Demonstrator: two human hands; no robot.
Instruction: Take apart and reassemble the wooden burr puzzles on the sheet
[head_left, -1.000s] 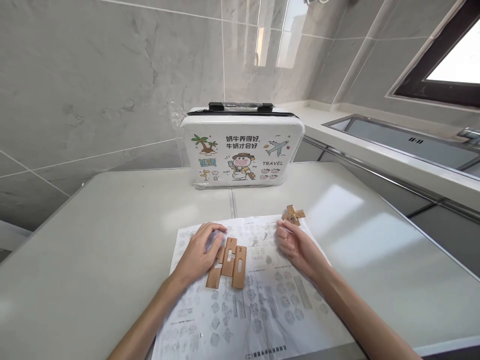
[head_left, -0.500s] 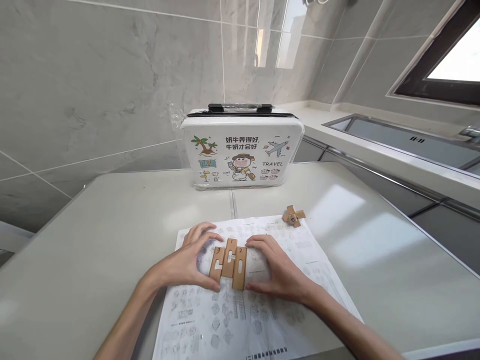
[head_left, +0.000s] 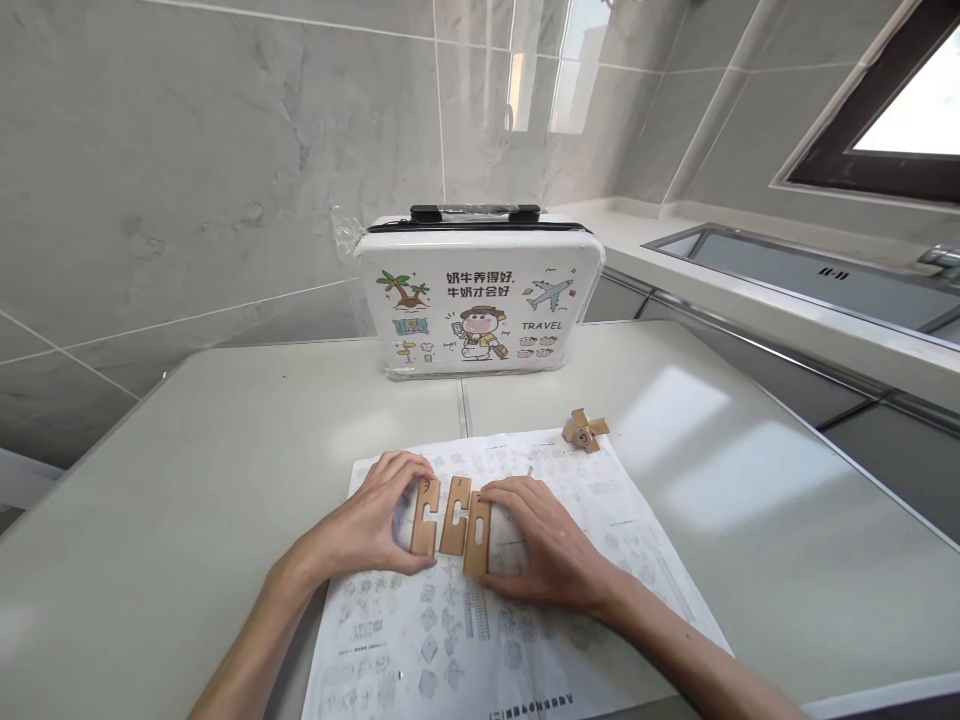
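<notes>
Three flat wooden pieces lie on a printed sheet (head_left: 600,600). My left hand (head_left: 379,515) grips the notched piece marked 3 (head_left: 424,530) by its ends, thumb at the near end and fingers at the far end. The piece marked 1 (head_left: 453,530) lies in the middle, a narrow gap from piece 3. On the right is the slotted piece marked 2 (head_left: 477,555), beside piece 1. My right hand (head_left: 547,540) holds it at its ends between thumb and fingers, partly covering its number.
A small assembled wooden cross-shaped object (head_left: 585,431) sits at the sheet's far right corner. Behind stands a white case (head_left: 480,300) with cartoon prints and a black handle, wrapped in clear plastic. A counter with a sink (head_left: 817,280) is at the right.
My left hand has shifted piece 3 away from piece 1 and straightened it, opening a gap. The fingers of my right hand have moved onto the far end of piece 2.
</notes>
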